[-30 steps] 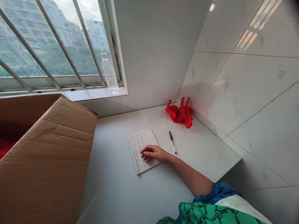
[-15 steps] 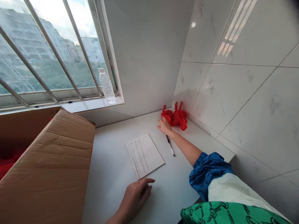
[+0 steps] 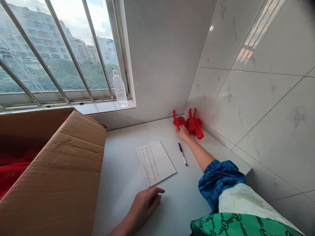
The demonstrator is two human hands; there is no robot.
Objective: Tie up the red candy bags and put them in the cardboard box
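Several knotted red plastic bags (image 3: 195, 124) sit bunched in the table's far corner, with twisted ends sticking up. My right hand (image 3: 183, 132) reaches out to the leftmost red bag (image 3: 179, 121), its fingers closed on the lower edge; the fingertips are partly hidden. My left hand (image 3: 145, 206) rests near the front of the table, holding nothing, its fingers loosely curved and the thumb apart. Just beyond it lies a notebook (image 3: 163, 160) with lines of handwriting. A black-capped pen (image 3: 182, 154) lies between the notebook and my right forearm.
On the left stands an open cardboard box (image 3: 73, 170) with red material (image 3: 14, 172) inside. A clear plastic bottle (image 3: 120, 89) stands on the windowsill by the barred window. Tiled wall (image 3: 265, 108) borders the white table (image 3: 118, 183) on the right.
My right hand has moved in from beside the red bags, and its spread fingers have closed on the leftmost one. My left hand stays in place. The view has shifted slightly left.
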